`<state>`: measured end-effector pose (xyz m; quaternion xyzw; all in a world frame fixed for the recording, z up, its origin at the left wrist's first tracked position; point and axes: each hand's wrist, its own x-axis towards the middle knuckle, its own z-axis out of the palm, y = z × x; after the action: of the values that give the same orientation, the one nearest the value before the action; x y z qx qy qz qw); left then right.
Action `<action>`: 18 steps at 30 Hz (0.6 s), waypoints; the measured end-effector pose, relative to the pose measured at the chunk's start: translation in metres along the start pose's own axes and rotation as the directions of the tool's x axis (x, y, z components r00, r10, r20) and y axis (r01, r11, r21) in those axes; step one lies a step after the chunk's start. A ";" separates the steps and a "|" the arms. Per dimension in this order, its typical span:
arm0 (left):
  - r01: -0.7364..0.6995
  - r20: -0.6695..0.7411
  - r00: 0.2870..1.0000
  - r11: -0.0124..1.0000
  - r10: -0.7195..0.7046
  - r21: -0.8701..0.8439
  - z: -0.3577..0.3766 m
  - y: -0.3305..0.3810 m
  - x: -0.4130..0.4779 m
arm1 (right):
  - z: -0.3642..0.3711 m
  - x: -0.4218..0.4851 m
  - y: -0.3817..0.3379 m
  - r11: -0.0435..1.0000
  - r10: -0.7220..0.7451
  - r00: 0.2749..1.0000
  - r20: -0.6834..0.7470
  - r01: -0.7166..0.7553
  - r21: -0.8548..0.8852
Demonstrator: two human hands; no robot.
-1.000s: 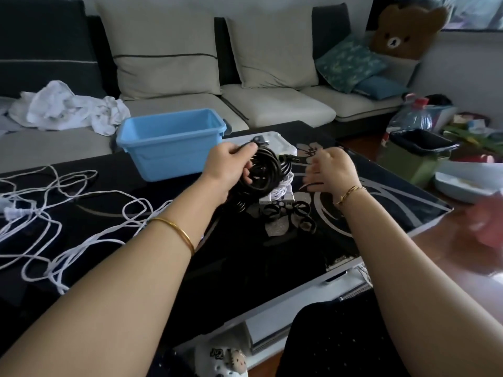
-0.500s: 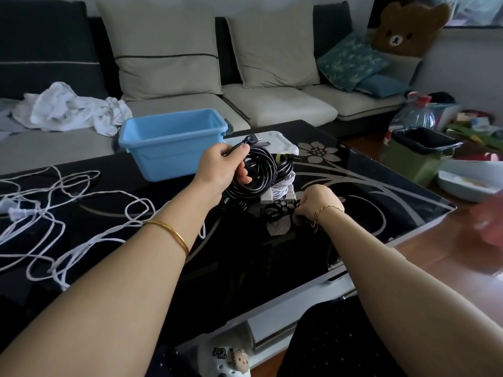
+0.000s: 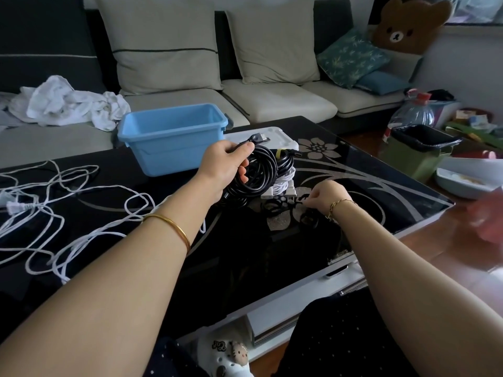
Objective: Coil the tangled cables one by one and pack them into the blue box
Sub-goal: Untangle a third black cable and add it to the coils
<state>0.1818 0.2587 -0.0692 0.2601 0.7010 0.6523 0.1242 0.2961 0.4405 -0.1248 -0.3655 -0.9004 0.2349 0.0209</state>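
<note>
My left hand (image 3: 227,165) grips a coiled black cable (image 3: 254,175) and holds it upright just above the black glass table (image 3: 367,191), its plug end sticking up past my thumb. Behind the coil lie a wound white cable (image 3: 284,183) and a white lid (image 3: 275,136). My right hand (image 3: 325,198) pinches one of several small black rings (image 3: 275,208) lying on the table in front of the coil. The blue box (image 3: 170,137) stands open behind my left hand. A tangled white cable (image 3: 54,213) sprawls over the table's left side.
A sofa with cushions and a crumpled white cloth (image 3: 68,103) runs behind the table. To the right on the floor stand a green bin (image 3: 419,151) with a black liner, a large water bottle (image 3: 411,115) and a white tray (image 3: 468,178).
My right hand dropped from beside the black coil down to the table and took hold of a small black ring. My left hand kept its grip on the coil.
</note>
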 end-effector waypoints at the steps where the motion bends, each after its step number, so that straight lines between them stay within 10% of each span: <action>1: 0.002 0.000 1.000 1.000 -0.002 0.000 0.000 0.000 0.000 | -0.002 -0.003 -0.002 1.000 -0.007 1.000 0.000 0.007 -0.010; 18: 0.022 -0.029 0.999 1.000 -0.022 0.018 -0.005 0.000 -0.002 | -0.006 -0.028 -0.025 0.956 -0.104 0.971 0.216 0.157 -0.249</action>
<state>0.1805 0.2533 -0.0685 0.2441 0.7113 0.6483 0.1191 0.3015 0.4087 -0.1046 -0.2788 -0.9435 0.1463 -0.1034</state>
